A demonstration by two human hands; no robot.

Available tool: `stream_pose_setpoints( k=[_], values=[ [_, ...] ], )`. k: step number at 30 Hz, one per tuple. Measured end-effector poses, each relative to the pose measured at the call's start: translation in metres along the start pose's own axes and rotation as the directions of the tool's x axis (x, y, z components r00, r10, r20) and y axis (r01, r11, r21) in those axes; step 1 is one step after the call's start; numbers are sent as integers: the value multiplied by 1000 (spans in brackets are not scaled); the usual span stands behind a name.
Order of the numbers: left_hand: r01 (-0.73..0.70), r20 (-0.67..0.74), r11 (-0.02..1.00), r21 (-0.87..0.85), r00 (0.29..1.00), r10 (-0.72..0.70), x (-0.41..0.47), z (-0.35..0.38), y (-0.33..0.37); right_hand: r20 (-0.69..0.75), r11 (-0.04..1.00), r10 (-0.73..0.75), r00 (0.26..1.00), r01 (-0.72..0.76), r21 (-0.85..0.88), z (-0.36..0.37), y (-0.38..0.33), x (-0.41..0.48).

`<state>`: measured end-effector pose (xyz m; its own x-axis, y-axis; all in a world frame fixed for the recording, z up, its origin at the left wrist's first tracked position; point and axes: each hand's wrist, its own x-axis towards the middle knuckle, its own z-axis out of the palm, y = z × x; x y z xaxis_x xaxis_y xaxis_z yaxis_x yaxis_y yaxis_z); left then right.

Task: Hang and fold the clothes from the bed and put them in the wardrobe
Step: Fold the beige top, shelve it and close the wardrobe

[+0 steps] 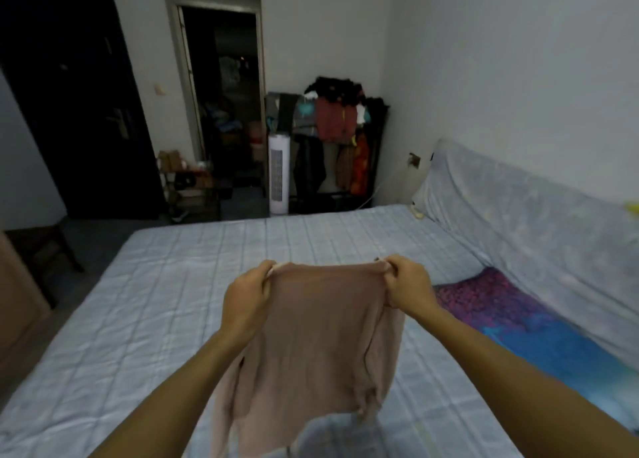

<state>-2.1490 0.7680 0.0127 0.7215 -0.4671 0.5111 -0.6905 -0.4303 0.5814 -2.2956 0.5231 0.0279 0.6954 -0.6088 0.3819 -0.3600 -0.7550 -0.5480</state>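
I am holding the pink shirt (321, 336) above the bed (155, 302) at 6 o'clock, my left hand (247, 296) and right hand (408, 283) each pinching one top corner. I think the folding is only beginning; next I am needing to lay it flat.

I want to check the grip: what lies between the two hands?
The pink top, its upper edge stretched from the left hand to the right hand, in the head view.
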Motion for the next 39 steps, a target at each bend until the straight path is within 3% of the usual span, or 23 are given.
stream_pose_setpoints(
  k=[8, 11, 13, 15, 16, 17, 18, 20, 21, 22, 24, 26, 29, 33, 35, 38, 39],
  values=[
    [14, -229, 996, 91, 973, 8, 11, -76, 80, -160, 989, -68, 985, 88, 122, -104, -40, 8],
    [155, -303, 988, 22, 942, -141, 12, -74, 120, 63, 915, -63, 996, 33, 403, -140, -54, -2],
    [284, -271, 933, -221, 901, -338, 19, -59, 150, 365, 880, -184, 912, -12, 474, -158, -72, -21],
    [317, -161, 804, -504, 880, -447, 22, -44, 184, 640, 853, -330, 694, -71, 517, -171, -89, -42],
    [299, -104, 759, -578, 896, -432, 21, -38, 199, 692, 820, -391, 607, -111, 561, -176, -94, -50],
    [276, -50, 744, -608, 922, -383, 18, -34, 213, 682, 790, -423, 596, -127, 600, -178, -94, -53],
    [258, -1, 741, -620, 944, -330, 14, -31, 226, 621, 757, -422, 661, -119, 642, -180, -92, -55],
    [252, 76, 721, -646, 960, -268, 6, -29, 244, 347, 751, -298, 889, -6, 660, -180, -81, -49],
    [255, 107, 713, -653, 963, -246, 3, -30, 250, 190, 788, -236, 953, 73, 611, -179, -73, -44],
    [260, 137, 716, -648, 964, -227, -1, -32, 255, 97, 823, -221, 970, 133, 552, -179, -67, -41],
    [268, 190, 722, -638, 963, -190, -6, -35, 262, 135, 842, -332, 933, 230, 487, -178, -57, -35],
    [249, 226, 720, -648, 965, -130, -9, -38, 266, 243, 814, -413, 878, 236, 530, -179, -59, -32],
    [224, 280, 729, -647, 959, -46, -3, -46, 266, 397, 736, -444, 803, 74, 673, -177, -67, -27],
    [215, 306, 827, -520, 950, -54, 15, -55, 250, 563, 667, -448, 695, -160, 728, -178, -74, -27],
    [199, 279, 858, -474, 958, -69, 20, -59, 241, 567, 712, -401, 720, -145, 688, -177, -81, -28],
    [243, 209, 838, -488, 965, -158, 22, -61, 220, 392, 781, -232, 890, -69, 620, -170, -87, -20],
    [291, 260, 805, -517, 949, -176, 20, -60, 211, 303, 786, -178, 936, -50, 617, -167, -87, -16]
  ],
)
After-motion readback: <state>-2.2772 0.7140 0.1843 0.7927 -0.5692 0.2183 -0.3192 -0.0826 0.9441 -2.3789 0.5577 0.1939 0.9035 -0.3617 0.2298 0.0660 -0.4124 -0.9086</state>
